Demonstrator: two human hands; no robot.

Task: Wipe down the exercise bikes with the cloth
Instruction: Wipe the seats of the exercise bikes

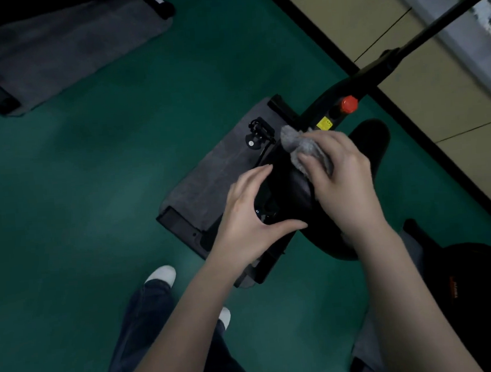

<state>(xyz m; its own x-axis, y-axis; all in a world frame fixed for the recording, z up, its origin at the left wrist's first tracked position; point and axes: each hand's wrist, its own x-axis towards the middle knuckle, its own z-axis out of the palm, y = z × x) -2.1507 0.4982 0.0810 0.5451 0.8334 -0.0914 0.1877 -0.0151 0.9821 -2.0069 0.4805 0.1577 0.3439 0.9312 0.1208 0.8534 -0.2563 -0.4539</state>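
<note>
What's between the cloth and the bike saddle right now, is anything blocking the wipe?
Nothing visible. The right hand presses the grey cloth straight onto the black saddle, and the left hand grips the saddle's left edge, clear of the cloth.

Both bare forearms are extended forward. The left hand [249, 214] is curved, thumb spread wide; the right hand [342, 176] is curled, fingers pressed downward.

Dark trousers [143, 323], white shoes [162, 274]
</note>
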